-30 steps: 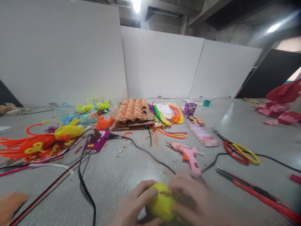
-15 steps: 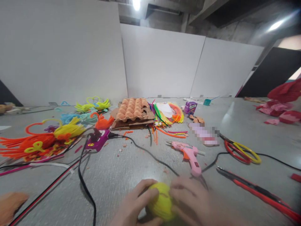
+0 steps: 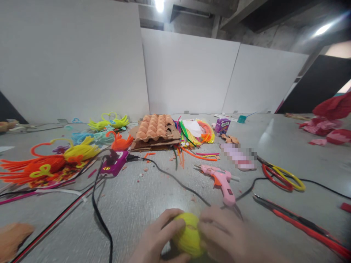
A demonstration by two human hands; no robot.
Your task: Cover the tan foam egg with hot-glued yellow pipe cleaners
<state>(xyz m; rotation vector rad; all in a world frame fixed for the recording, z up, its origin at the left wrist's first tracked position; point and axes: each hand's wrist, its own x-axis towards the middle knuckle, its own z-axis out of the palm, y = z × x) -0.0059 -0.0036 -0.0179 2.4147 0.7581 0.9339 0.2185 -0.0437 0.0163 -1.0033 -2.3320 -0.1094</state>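
Yellow-green fuzzy ball (image 3: 189, 235) at near edge of view, pinned between left hand (image 3: 156, 237) and right hand (image 3: 227, 237), fingers curled round opposite sides for firm hold. Pink hot glue gun (image 3: 221, 184) just beyond, handle toward hands, within reach.

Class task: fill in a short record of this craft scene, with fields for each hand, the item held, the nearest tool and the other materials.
Left hand: cupped around the yellow pipe-cleaner ball
Right hand: cupped around the ball's other side
Nearest tool: pink hot glue gun, lying just beyond the right hand
Other tool: red-handled scissors
Materials: cardboard egg tray; orange pipe cleaners
Surface: grey work surface
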